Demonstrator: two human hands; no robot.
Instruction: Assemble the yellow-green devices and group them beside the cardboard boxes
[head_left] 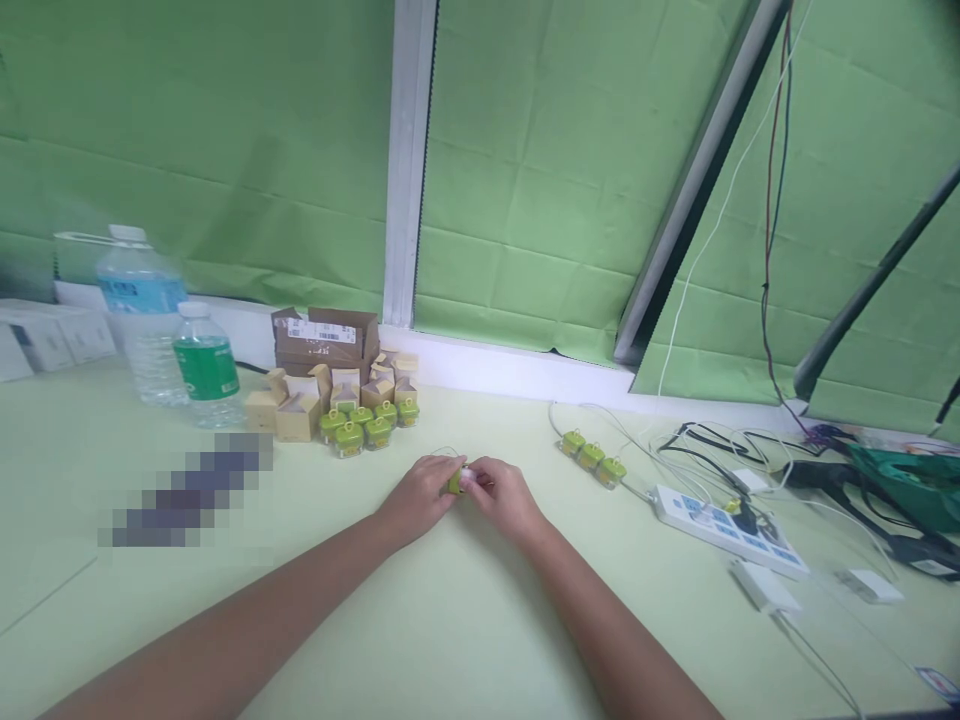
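My left hand point(420, 495) and my right hand point(504, 495) meet at the middle of the pale table point(465, 640), fingers closed around one small green gadget point(456, 481) held between them. A thin white cable runs from it toward the back. A cluster of several like green gadgets point(367, 425) stands behind my left hand. Three more green gadgets point(591, 457) lie in a row to the right, on white cables.
Small tan boxes point(300, 410) and a brown carton point(326, 340) stand at the back. Two water bottles point(176, 345) are at the left, with white boxes point(45, 340) further left. A white power strip point(727, 530), chargers and tangled cables fill the right side.
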